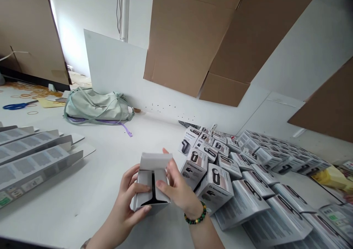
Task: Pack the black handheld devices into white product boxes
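1. Low in the middle of the frame, a white printed carton (151,190) is held between both hands above the bench (82,212). Its top flap stands open, and a black product outline shows on its face.
2. The left hand (121,201) holds the carton from the lower left. Its fingers (129,178) curl against the carton's left side, and the thumb presses on the lower front edge.
3. The right hand (175,184), wearing a beaded bracelet (195,213) at the wrist, holds the carton's right side. Its fingers (173,170) lie close together, pinching the carton against the thumb on the front face.
4. Just right of the hands, upright product boxes (215,188) stand crowded together, touching one another. Beyond them, many flat printed cartons (256,197) overlap in rows across the right of the bench.
5. At the left edge, flat die-cut card blanks (35,160) lie in an overlapping row.
6. Toward the upper left, a mint-green bag (96,105) with a purple strap (124,127) lies well apart from the hands. Blue-handled scissors (19,105) and scattered rubber bands (33,93) lie beyond it.
7. Across the top, large cardboard sheets (187,39) stand above a white panel (116,65).
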The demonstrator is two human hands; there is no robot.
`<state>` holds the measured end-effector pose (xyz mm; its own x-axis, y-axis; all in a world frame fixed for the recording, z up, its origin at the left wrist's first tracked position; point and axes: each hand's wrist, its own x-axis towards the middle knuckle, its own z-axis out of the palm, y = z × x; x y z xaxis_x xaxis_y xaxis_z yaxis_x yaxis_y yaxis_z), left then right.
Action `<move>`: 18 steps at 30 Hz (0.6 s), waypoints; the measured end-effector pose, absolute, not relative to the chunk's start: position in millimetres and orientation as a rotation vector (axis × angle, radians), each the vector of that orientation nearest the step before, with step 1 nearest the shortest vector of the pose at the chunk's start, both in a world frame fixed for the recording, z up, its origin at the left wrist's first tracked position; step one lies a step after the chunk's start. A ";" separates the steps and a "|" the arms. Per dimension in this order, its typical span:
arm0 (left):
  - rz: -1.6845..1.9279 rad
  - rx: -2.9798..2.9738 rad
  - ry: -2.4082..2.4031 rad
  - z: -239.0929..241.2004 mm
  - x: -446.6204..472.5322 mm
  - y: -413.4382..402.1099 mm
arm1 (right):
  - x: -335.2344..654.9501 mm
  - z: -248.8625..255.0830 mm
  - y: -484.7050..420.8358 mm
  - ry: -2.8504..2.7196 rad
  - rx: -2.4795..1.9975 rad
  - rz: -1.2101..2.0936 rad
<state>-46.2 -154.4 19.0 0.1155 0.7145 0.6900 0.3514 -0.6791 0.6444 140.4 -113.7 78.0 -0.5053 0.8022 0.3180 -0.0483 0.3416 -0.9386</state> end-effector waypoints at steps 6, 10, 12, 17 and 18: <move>1.841 1.899 0.764 14.2 -36.9 -144.2 | 133.0 90.7 -127.6 -1.909 -0.396 0.852; 1.884 1.889 0.706 11.6 -34.6 -141.9 | 133.4 87.6 -134.1 -1.799 -0.450 0.765; 1.795 1.932 0.763 10.0 -35.9 -143.1 | 137.8 89.4 -134.8 -1.819 -0.482 0.760; 1.697 1.955 0.881 10.8 -37.4 -145.7 | 152.1 91.6 -130.2 -2.077 -0.551 0.762; 1.737 1.917 0.879 11.8 -36.8 -145.5 | 152.0 88.1 -130.2 -2.116 -0.580 0.747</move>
